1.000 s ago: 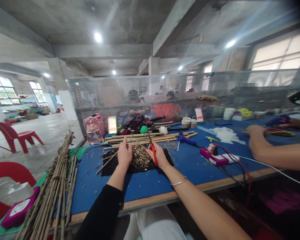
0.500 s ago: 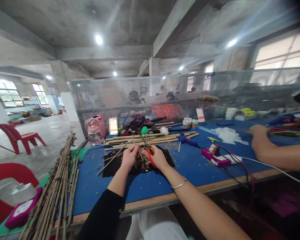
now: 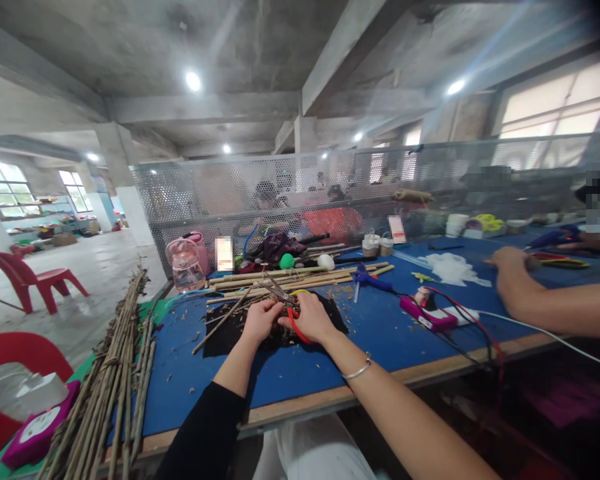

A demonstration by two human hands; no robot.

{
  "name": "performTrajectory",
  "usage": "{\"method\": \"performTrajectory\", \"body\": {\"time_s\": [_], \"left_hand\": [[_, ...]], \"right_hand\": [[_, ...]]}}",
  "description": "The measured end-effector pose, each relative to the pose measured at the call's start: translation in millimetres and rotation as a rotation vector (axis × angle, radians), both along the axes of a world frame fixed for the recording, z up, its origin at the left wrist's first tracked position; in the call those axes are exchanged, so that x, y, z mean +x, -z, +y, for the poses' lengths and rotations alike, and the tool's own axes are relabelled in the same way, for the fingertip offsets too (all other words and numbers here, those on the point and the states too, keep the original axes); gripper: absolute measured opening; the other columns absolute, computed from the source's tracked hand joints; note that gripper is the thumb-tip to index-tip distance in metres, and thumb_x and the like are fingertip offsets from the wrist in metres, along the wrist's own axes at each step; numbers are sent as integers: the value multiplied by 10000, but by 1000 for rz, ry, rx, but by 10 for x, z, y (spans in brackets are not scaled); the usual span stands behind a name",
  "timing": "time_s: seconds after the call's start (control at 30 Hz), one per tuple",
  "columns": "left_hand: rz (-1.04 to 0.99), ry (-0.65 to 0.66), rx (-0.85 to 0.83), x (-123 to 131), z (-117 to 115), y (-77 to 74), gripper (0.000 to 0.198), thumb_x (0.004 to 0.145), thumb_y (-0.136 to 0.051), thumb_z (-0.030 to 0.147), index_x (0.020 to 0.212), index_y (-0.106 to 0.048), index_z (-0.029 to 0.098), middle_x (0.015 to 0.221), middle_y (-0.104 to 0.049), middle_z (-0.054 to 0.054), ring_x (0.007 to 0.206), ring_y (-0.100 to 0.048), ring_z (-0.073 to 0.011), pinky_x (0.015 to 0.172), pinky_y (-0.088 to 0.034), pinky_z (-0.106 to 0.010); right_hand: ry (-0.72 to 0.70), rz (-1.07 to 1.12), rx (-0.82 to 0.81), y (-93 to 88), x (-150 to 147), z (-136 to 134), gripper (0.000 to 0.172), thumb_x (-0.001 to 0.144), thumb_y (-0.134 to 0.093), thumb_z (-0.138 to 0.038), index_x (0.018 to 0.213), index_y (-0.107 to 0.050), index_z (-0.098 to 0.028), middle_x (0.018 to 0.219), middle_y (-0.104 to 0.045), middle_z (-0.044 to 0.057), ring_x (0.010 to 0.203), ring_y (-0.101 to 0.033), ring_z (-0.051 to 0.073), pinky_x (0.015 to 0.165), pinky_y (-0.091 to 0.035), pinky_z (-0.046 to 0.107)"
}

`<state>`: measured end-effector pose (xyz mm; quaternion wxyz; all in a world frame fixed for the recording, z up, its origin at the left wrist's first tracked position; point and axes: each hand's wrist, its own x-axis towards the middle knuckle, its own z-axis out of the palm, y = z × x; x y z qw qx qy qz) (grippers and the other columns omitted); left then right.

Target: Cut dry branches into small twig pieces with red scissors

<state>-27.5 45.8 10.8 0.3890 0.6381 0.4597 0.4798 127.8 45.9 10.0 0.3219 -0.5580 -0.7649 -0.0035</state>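
Observation:
My left hand (image 3: 261, 319) and my right hand (image 3: 308, 317) meet over a black cloth (image 3: 220, 337) strewn with dry plant scraps on the blue table (image 3: 300, 373). My right hand is closed round red-handled scissors (image 3: 291, 319), whose blades point left toward my left hand. My left hand's fingers are pinched on a thin dry twig (image 3: 269, 291) beside the blades.
A bundle of long dry stalks (image 3: 113, 373) lies along the table's left edge. Bamboo sticks (image 3: 300, 275), a pink bottle (image 3: 184, 263), a blue glue gun (image 3: 369, 280) and a pink device with cables (image 3: 430, 317) lie behind. A co-worker's arm (image 3: 550, 303) rests at the right.
My hands have drawn together. The scissors swung from upright to pointing left at the twig, and my left hand shifted right onto it.

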Motion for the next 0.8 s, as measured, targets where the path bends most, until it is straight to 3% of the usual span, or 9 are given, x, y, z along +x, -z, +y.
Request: {"method": "performTrajectory", "body": {"time_s": [0.13, 0.3, 0.6, 0.8], "left_hand": [[85, -41, 40, -19, 1, 1, 367, 709, -529, 437, 792, -682, 114, 556, -579, -5, 438, -422, -88, 436, -318, -206], [57, -15, 65, -17, -8, -2, 361, 714, -537, 422, 876, -686, 136, 647, -623, -12, 482, -451, -88, 470, -339, -200], [-9, -15, -13, -23, 27, 50, 456, 690, -543, 509, 889, -670, 119, 566, -567, -1, 401, -386, -62, 398, -320, -190], [-77, -63, -34, -12, -20, -22, 445, 683, -550, 509, 852, -658, 112, 506, -488, 26, 387, -362, -58, 378, -309, -189]], "right_hand": [[17, -26, 10, -31, 7, -19, 524, 600, -618, -592, 897, -495, -177, 939, -558, 89, 896, -509, 231, 728, -354, 302], [60, -14, -124, -17, 11, -13, 530, 614, -590, -625, 909, -498, -195, 818, -603, 71, 771, -569, 216, 634, -339, 281], [105, -55, -232, -80, 8, -51, 513, 670, -471, -684, 865, -536, -215, 797, -639, 50, 741, -607, 211, 555, -336, 250], [94, -64, -236, -86, 0, -63, 475, 698, -490, -636, 904, -549, -212, 858, -633, 57, 807, -596, 204, 623, -366, 253]]}}
